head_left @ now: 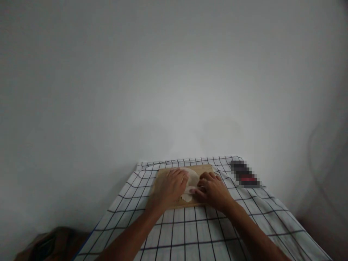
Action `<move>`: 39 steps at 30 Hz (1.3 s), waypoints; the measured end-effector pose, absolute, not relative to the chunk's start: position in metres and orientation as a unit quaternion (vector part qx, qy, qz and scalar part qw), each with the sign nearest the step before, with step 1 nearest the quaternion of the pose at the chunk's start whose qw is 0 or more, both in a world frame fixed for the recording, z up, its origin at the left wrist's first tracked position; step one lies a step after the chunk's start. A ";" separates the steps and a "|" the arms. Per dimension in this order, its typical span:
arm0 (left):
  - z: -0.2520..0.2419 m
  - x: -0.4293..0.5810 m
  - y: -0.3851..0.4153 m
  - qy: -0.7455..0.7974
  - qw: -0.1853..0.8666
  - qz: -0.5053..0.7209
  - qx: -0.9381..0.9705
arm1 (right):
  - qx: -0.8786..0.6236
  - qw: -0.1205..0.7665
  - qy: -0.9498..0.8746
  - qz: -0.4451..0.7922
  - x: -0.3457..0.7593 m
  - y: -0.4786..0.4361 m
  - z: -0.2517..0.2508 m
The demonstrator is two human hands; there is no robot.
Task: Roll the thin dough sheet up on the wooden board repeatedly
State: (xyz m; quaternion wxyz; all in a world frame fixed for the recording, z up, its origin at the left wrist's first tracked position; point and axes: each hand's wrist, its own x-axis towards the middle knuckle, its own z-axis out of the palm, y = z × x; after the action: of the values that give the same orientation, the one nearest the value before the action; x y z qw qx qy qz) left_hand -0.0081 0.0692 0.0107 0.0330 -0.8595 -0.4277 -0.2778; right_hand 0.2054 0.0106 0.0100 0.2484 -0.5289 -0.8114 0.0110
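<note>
A pale, flattened sheet of dough [192,178] lies on a light wooden board [205,168], partly covered by both hands. My left hand [176,183] rests over the dough's left side, its fingers stretched out and lying close together. On the right edge, my right hand [210,186] has its fingers curled in with the thumb pointing left, and seems to pinch the dough there. A ragged piece of the dough shows between the hands near the board's front edge. What lies under the left palm is hidden.
A white cloth with a dark grid [179,232] covers the table. A blurred-out dark and red item [246,175] lies at the back right. Behind the table stands a plain wall [174,90]. A brown object [51,243] sits low at the left.
</note>
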 end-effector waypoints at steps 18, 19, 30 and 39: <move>0.007 0.006 0.138 -0.579 0.013 -0.207 -0.788 | -0.541 0.131 -0.831 0.003 0.214 0.116 0.013; 0.006 0.006 0.135 -0.582 0.014 -0.207 -0.786 | -0.538 0.130 -0.833 0.003 0.215 0.117 0.010; 0.008 0.015 0.098 -0.579 0.015 -0.220 -0.785 | -0.563 0.139 -0.814 -0.005 0.221 0.095 -0.005; 0.000 0.015 0.063 -0.582 0.035 -0.220 -0.782 | -0.534 0.147 -0.831 -0.037 0.218 0.047 -0.003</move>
State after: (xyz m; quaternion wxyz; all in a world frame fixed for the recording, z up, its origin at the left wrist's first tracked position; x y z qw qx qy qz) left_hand 0.0152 0.0627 0.0001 0.0354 -0.7823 -0.5817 -0.2198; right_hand 0.2181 0.0466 -0.0034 0.1474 -0.5344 -0.8315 -0.0365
